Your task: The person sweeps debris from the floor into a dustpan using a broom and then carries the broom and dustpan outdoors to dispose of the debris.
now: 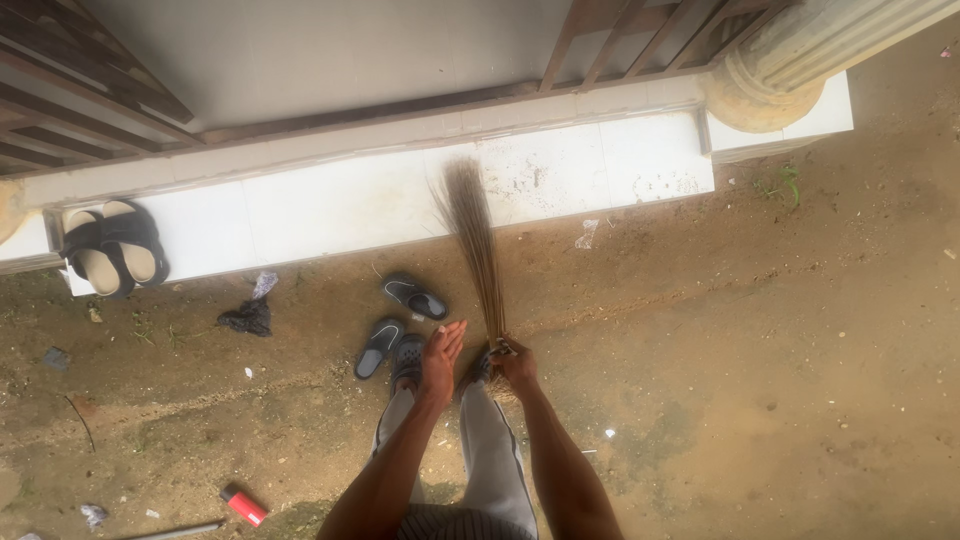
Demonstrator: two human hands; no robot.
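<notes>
My right hand (pixel 518 366) is closed tight around the bound base of a straw broom (pixel 474 240); its bristles fan upward toward the white tiled step (pixel 330 215), tips over the step's edge. My left hand (pixel 440 358) is flat and open, fingers straight, holding nothing, just beside the broom's base. Two dark slippers (pixel 398 322) lie on the dirt ground near my left hand. A pair of black-strapped sandals (pixel 112 246) sits on the step, well apart. A red lighter (pixel 244 505) lies lower left.
</notes>
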